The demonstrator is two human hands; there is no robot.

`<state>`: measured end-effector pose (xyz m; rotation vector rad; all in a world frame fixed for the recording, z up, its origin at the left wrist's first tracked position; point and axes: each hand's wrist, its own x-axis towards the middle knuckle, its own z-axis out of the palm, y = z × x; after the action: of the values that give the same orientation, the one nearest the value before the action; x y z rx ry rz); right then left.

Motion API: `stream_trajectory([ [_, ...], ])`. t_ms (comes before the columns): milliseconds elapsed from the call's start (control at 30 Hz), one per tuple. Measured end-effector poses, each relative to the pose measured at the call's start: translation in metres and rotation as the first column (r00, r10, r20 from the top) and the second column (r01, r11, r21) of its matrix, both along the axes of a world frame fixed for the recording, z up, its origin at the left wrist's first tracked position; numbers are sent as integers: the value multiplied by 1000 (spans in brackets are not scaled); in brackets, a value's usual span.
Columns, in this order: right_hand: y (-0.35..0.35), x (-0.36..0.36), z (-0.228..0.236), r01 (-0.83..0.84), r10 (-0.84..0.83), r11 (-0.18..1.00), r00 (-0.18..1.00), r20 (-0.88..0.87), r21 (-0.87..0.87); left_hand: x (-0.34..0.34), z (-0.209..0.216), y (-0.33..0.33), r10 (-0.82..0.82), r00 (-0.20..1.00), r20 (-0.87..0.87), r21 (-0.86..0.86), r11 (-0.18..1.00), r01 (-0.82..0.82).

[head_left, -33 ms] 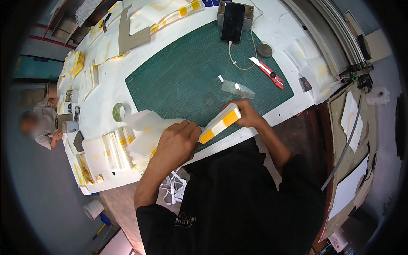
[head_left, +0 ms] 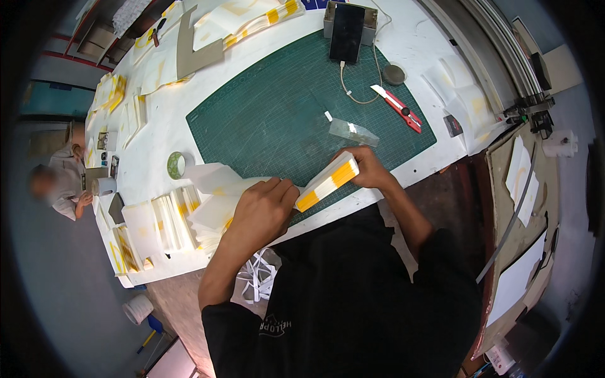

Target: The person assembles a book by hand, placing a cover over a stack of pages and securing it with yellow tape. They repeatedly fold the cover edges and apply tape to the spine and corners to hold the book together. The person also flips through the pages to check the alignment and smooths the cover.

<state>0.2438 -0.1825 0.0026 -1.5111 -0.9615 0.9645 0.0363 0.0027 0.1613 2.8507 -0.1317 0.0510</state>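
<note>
Before me: table, cutting mat upon it. Between my left hand and right hand: one paper sheaf, at the mat's near edge. On the mat, beyond my right hand: one packet; right of it, one utility knife. At the mat's far end: one phone, in front of a box. Left of the mat: one tape roll; nearer me, paper bundles. Right of the mat: loose sheets.
</note>
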Motion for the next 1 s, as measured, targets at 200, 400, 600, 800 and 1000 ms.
stream_trajectory([
  [200,2,4,-21,-55,56,997,998,-16,51,9,-5,-3,-48,999,-12,33,998,49],
  [400,0,21,50,-6,-20,984,990,138,179,9,-6,-2,-28,999,-47,44,999,30],
  [600,19,-7,141,-312,129,947,584,801,75,6,-10,0,-50,999,-8,61,997,50],
  [800,39,-25,141,-375,320,910,365,874,-177,7,-13,1,-50,998,27,42,998,49],
  [1000,36,-26,136,-357,257,926,360,897,-122,-10,-13,15,141,985,-98,69,989,-134],
])
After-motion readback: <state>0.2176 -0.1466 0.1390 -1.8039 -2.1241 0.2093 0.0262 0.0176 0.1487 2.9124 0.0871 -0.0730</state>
